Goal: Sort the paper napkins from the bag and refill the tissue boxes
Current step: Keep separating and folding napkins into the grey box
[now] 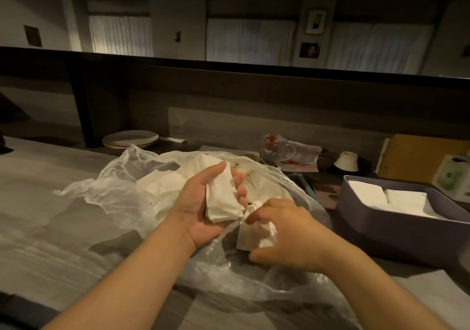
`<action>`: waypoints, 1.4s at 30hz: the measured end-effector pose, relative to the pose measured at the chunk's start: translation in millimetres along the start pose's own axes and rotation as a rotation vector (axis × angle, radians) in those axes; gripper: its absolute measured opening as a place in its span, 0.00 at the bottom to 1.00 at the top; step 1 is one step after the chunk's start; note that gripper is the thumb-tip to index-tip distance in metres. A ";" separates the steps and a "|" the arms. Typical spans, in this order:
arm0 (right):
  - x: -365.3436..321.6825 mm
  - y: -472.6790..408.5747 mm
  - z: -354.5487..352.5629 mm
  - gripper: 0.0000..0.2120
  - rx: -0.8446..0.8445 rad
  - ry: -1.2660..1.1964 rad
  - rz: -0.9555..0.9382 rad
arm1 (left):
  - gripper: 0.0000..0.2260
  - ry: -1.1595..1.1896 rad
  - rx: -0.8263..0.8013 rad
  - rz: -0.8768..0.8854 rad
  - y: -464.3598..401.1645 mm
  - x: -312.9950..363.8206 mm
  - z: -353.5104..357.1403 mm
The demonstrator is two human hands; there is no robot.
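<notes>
Sorting step: left hand (pixel 203 202) cups folded white paper napkins (pixel 221 198); right hand (pixel 282 238) pinches another crumpled napkin (pixel 256 230) over the clear plastic bag (pixel 106 192). Next: stack, transfer to the grey tissue box (pixel 396 230).

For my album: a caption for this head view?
Left hand holds folded napkins; right hand picks another napkin from the bag.

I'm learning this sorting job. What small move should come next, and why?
Probably lay the napkin pinched by the right hand onto the folded stack in the left hand: it is already clear of the plastic bag, right beside that stack.
</notes>
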State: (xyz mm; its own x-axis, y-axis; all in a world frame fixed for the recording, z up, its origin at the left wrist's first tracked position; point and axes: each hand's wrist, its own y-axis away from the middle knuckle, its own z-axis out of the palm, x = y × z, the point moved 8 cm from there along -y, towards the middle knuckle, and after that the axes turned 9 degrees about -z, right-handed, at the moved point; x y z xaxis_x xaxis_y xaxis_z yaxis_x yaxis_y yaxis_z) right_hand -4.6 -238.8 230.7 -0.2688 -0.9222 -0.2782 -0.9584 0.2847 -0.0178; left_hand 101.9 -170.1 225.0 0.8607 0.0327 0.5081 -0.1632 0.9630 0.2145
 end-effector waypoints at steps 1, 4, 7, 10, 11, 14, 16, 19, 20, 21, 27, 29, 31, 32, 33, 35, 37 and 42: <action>0.5 -0.6 2.0 0.26 -0.019 0.006 0.000 | 0.26 -0.006 0.008 0.004 -1.1 0.6 -1.2; 3.2 -2.9 4.4 0.22 -0.035 0.013 -0.007 | 0.28 -0.027 0.015 -0.001 -3.2 0.9 -4.0; 3.1 -5.3 5.7 0.20 -0.040 0.078 -0.027 | 0.29 -0.040 0.017 -0.009 -7.2 1.1 -8.0; 1.4 -6.4 2.0 0.14 0.035 0.069 -0.055 | 0.28 -0.048 0.035 -0.012 -9.1 0.9 -9.7; 1.9 -6.5 1.2 0.13 0.059 0.053 -0.053 | 0.27 -0.050 0.038 -0.010 -9.3 0.9 -9.9; 4.6 -6.2 0.0 0.13 0.113 0.009 -0.037 | 0.27 -0.056 0.045 -0.004 -9.5 0.9 -10.2; 4.8 -6.2 0.2 0.13 0.128 0.005 -0.036 | 0.27 -0.061 0.045 -0.006 -10.1 1.5 -10.8; 4.0 -7.1 1.0 0.12 0.117 0.014 -0.049 | 0.29 -0.062 0.027 -0.013 -11.4 2.1 -11.4; 3.0 -7.2 0.9 0.13 0.110 0.023 -0.056 | 0.29 -0.062 0.023 -0.014 -11.5 2.2 -11.2; 2.3 -7.2 0.8 0.13 0.107 0.030 -0.062 | 0.30 -0.064 0.022 -0.013 -11.6 2.4 -11.1; 2.4 -3.8 -11.7 0.07 0.220 -0.016 -0.075 | 0.28 -0.066 0.037 -0.011 -10.8 1.7 -10.3; 5.7 0.0 -20.3 0.04 0.304 -0.086 -0.056 | 0.27 -0.070 0.055 -0.004 -10.5 2.1 -11.3; 9.4 5.2 -27.6 0.04 0.387 -0.253 -0.026 | 0.26 -0.072 0.071 -0.002 -9.4 2.4 -11.9; 10.1 7.4 -30.7 0.04 0.429 -0.342 -0.025 | 0.26 -0.074 0.072 -0.004 -8.6 2.5 -11.4; 10.7 9.1 -33.6 0.05 0.466 -0.410 -0.031 | 0.26 -0.079 0.074 -0.004 -8.0 2.7 -11.2; 10.8 11.0 -38.7 0.05 0.508 -0.495 -0.042 | 0.26 -0.093 0.083 0.001 -6.9 3.3 -11.1; 12.0 11.2 -41.6 0.06 0.523 -0.591 -0.047 | 0.26 -0.102 0.089 0.012 -6.1 4.1 -11.0; 17.5 12.4 -41.5 0.07 0.548 -0.985 0.011 | 0.23 -0.168 0.121 0.035 -3.3 7.3 -9.2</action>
State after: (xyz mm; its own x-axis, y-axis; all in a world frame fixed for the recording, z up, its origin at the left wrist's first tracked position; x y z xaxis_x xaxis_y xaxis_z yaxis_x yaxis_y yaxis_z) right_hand -25.2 -262.3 265.4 0.1480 -0.3788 -0.9136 -0.7200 0.5921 -0.3621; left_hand 113.2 -170.6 220.3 0.7624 0.0109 0.6470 -0.2574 0.9225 0.2877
